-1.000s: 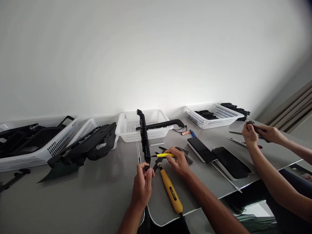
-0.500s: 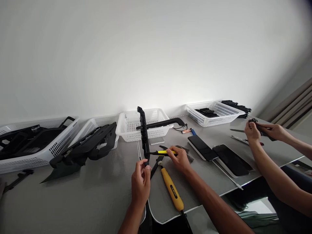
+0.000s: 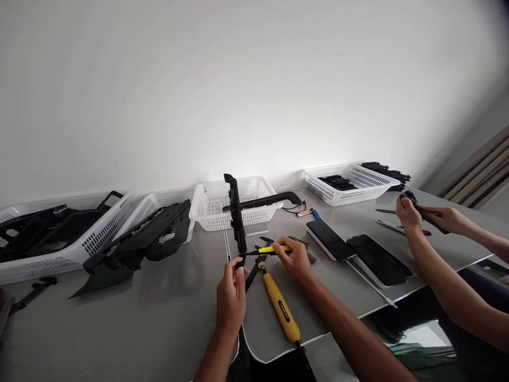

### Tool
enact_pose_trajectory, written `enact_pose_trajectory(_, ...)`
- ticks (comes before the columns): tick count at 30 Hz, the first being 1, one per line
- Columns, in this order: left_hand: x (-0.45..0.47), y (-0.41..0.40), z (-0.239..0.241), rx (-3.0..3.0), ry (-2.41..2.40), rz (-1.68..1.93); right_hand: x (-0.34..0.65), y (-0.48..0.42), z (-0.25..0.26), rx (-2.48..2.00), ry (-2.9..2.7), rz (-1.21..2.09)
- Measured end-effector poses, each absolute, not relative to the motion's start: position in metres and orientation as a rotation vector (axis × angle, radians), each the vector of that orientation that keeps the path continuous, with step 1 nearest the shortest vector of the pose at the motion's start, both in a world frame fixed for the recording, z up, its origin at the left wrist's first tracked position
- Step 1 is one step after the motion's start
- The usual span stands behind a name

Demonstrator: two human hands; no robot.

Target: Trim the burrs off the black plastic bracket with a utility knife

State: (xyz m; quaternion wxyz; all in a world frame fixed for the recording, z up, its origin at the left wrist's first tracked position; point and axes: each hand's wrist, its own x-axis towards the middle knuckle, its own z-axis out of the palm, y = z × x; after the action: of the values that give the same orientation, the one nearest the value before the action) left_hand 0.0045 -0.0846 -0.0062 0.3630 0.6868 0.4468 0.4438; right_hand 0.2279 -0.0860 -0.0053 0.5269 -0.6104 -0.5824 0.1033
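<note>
My left hand (image 3: 231, 292) is closed around the lower end of a long black plastic part (image 3: 235, 212) that stands nearly upright. My right hand (image 3: 295, 260) grips a thin yellow-and-black hand tool (image 3: 266, 250); I cannot make out its exact kind. Its dark, narrow tip reaches the lower end of the part, just above my left fingertips, and seems to touch it. Below my right hand lies a yellow corded tool (image 3: 281, 307) with a thin metal neck. Behind the upright part, a curved black handle-like piece (image 3: 274, 200) rests across a white basket (image 3: 207, 222).
Black parts fill white baskets (image 3: 89, 241) at left; more overhang the neighbouring basket (image 3: 147, 204). Another basket (image 3: 350, 199) holds dark pieces at back right. Two phones (image 3: 330, 240) lie right of my hand. At far right a co-worker's hands (image 3: 409, 215) hold dark pieces.
The black part has turned slightly in my left hand. The yellow-and-black tool's tip has come down closer to my left fingers. The co-worker's hands have shifted a little.
</note>
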Motion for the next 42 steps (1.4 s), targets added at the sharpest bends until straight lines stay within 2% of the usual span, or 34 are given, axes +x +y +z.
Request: enact_pose_trajectory(42, 0.0045, -0.0855, -0.0038, 1.742, 1.149, 1.088, 0.2312, -0.0828, -0.0078, -1.498, -1.263, 0.171)
